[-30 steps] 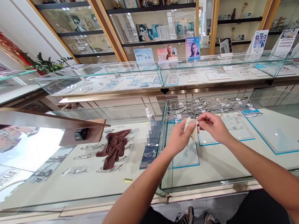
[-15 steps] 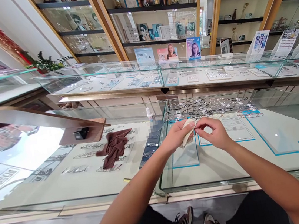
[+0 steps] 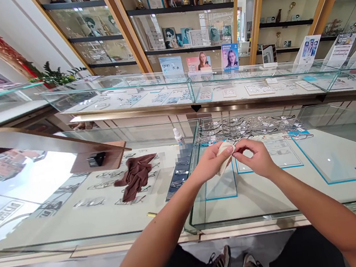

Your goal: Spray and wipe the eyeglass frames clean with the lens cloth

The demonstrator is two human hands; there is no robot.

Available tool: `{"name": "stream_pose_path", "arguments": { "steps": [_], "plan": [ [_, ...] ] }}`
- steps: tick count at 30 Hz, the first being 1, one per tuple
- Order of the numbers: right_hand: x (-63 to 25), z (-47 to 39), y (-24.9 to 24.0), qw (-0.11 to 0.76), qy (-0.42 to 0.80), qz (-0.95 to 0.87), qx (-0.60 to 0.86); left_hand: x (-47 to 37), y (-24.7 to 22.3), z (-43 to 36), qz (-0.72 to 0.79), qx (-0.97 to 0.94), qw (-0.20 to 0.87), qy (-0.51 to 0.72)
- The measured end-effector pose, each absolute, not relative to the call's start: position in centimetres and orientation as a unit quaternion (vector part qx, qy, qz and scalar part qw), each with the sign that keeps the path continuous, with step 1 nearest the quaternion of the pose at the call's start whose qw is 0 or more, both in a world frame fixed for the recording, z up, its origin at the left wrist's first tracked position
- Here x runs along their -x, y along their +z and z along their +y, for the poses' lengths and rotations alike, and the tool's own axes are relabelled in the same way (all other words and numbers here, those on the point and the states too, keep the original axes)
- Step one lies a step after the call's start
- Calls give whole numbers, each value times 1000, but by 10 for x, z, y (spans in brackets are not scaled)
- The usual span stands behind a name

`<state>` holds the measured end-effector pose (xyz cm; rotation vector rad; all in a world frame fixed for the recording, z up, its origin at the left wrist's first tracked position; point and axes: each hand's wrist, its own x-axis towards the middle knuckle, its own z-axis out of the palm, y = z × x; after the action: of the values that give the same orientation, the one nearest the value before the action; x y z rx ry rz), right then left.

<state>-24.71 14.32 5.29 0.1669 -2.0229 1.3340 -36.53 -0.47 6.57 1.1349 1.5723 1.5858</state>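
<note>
My left hand point(image 3: 209, 163) is closed around a folded cream cloth point(image 3: 223, 153), its thumb pressing on top. Close against it, the fingertips of my right hand point(image 3: 258, 157) are pinched together at the cloth's right edge. A small dark bit shows between the two hands, too little to name; whatever else the fingers hold is hidden. Both hands are raised over the glass display case, in front of rows of eyeglasses point(image 3: 244, 129).
On the glass to the left lies a crumpled brown cloth point(image 3: 137, 175). A white spray bottle point(image 3: 178, 137) stands near the case joint. A wooden-framed mirror point(image 3: 36, 172) leans at far left. Another glass showcase point(image 3: 144, 85) runs behind, carrying upright cards.
Both hands stay in nearly the same place. The cloth and the fingertips around it have shifted slightly; the left thumb sits a little further over the cloth.
</note>
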Motion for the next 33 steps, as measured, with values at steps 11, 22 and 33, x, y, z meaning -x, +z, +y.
{"name": "stream_pose_path", "arguments": {
  "steps": [11,22,33],
  "plan": [
    [252,143,54,295,676,-675,39,363,64,-3,592,-453,298,596],
    [256,138,58,247,786,-556,114,360,55,2,595,-405,337,607],
    [259,139,52,236,783,-564,113,357,54,1,589,-412,311,622]
  ]
}}
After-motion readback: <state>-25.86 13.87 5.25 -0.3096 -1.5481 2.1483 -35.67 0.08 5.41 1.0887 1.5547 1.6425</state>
